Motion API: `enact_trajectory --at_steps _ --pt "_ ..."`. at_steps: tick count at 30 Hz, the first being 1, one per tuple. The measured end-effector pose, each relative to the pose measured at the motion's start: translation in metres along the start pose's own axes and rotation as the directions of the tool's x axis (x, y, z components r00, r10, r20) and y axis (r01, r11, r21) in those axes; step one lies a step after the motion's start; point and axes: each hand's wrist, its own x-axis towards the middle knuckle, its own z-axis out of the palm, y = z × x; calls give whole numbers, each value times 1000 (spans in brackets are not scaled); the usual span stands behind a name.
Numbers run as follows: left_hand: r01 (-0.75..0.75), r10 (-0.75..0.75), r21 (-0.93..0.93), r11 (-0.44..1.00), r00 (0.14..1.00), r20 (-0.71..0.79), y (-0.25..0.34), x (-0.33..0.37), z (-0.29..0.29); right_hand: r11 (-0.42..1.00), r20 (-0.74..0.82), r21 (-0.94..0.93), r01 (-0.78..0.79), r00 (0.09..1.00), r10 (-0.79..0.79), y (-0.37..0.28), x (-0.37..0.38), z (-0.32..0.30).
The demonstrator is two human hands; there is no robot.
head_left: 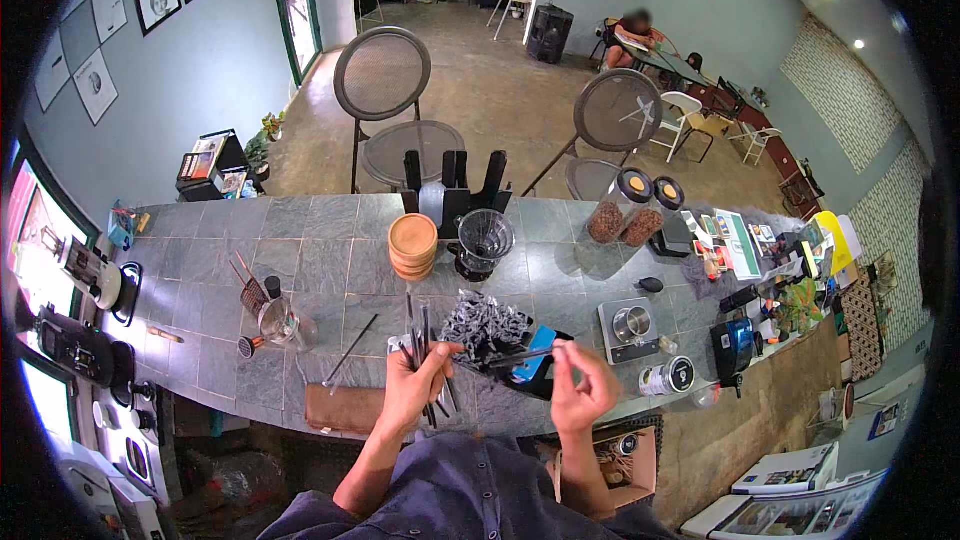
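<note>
Left hand (pixel 412 387) is closed around a loose bundle of slim black straw-like sticks (pixel 425 325), ends poking out above and below the grip. Right hand (pixel 583 390) has thumb and fingers pinched on the near-right end of a single thin black stick (pixel 525 354), held roughly level and pointing left toward the other hand. Hands are apart, both over the near edge of the grey stone-tile counter (pixel 240 270).

Just beyond the hands: a heap of crumpled clear-and-black wrappers (pixel 485 322). Blue flat panel (pixel 528 370) on something black sits under the held stick; can't tell what the black part is. One loose slim dark rod (pixel 353 350) lies to the left, near a flat brown rectangular mat (pixel 345 408) at the counter edge.

Further back: stack of round light-wood pieces (pixel 413 235), just beside it a clear ribbed glass dripper (pixel 487 237) on a dark base. Left side has a clear glass vessel (pixel 287 327). Right side has a flat scale with a round metal cup (pixel 631 323) on it, a white canister with a black lid (pixel 667 376) nearer the edge, and two clear jars of brown beans (pixel 606 222) farther back
</note>
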Motion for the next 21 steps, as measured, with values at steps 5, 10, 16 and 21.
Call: enact_trajectory --at_steps 5,10,16,21 --pt "47 -47 16 999 999 15 4 -1 6 999 185 -36 33 982 -26 5 -24 24" --pt "81 -82 43 996 996 29 4 -1 5 989 372 -147 28 928 29 14 -44 31" --pt "141 -152 75 987 974 168 3 -2 3 991 256 -134 -22 965 56 -14 -20 20" --pt "161 -220 183 970 900 377 5 -3 9 927 308 217 -304 923 231 -25 1 22"
